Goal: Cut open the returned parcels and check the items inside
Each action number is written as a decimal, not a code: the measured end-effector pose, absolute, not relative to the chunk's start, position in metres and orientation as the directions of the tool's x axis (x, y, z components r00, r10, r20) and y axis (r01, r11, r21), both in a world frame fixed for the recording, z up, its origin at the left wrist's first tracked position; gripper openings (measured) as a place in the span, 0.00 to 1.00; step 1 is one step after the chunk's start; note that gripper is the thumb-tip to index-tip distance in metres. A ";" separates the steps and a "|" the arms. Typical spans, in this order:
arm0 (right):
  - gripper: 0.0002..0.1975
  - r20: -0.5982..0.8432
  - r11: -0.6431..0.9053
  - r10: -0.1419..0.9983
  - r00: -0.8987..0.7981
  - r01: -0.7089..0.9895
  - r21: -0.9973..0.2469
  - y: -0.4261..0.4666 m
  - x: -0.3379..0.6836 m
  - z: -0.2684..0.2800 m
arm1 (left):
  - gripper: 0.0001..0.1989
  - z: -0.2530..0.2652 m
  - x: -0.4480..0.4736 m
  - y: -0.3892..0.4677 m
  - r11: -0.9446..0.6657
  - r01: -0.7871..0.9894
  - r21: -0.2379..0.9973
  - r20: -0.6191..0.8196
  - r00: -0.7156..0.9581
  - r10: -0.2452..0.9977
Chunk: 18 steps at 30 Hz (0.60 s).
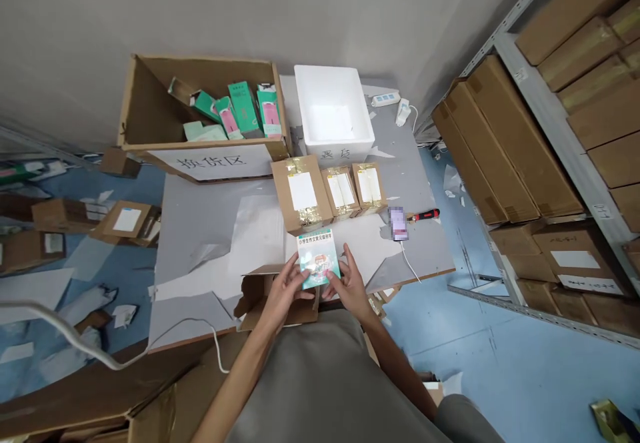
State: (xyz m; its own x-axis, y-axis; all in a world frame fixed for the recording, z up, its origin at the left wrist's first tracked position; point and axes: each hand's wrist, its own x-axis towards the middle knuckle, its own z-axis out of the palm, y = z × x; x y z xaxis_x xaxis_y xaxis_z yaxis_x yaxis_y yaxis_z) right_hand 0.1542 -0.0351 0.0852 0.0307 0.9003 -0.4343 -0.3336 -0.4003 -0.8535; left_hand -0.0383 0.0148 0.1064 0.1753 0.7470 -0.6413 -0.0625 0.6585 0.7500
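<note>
Both hands hold a small teal-and-white booklet (pixel 317 256) with printed characters along its top and a picture on its cover. My left hand (pixel 283 289) grips its left lower corner, with the thumb on the front. On the right lower edge, my right hand (pixel 349 288) pinches it with the thumb while the index finger stretches upward. Beneath my left hand lies an opened cardboard box (pixel 253 303) at the table's near edge. Just beyond the booklet sit a taped carton (pixel 302 193) and two smaller taped cartons (pixel 341 191), (pixel 369 187), all with white labels.
A large cardboard box (pixel 210 163) holding green packages stands at the table's back left, beside a white foam box (pixel 333 113). A phone (pixel 399 223) on a cable and a red-black tool (pixel 425 215) lie right. Shelves with cartons (pixel 515 136) rise at right; parcels litter the left floor.
</note>
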 end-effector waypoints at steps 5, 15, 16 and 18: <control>0.51 -0.431 -0.380 0.900 0.060 -0.375 -0.845 -0.020 0.159 0.083 | 0.59 0.121 -0.034 0.040 0.612 0.025 0.790 -0.594 0.277 0.755; 0.45 0.056 0.064 0.994 0.097 -0.076 -0.995 0.203 0.196 0.187 | 0.34 0.238 0.007 0.211 -0.147 0.095 0.985 0.138 0.092 0.986; 0.45 0.065 0.070 0.994 0.091 -0.053 -0.996 0.220 0.197 0.189 | 0.33 0.245 0.004 0.219 -0.210 0.111 0.971 0.206 0.046 0.977; 0.41 0.073 0.073 0.996 0.052 0.002 -0.997 0.232 0.196 0.181 | 0.30 0.242 -0.013 0.225 -0.282 0.125 0.951 0.287 -0.026 0.957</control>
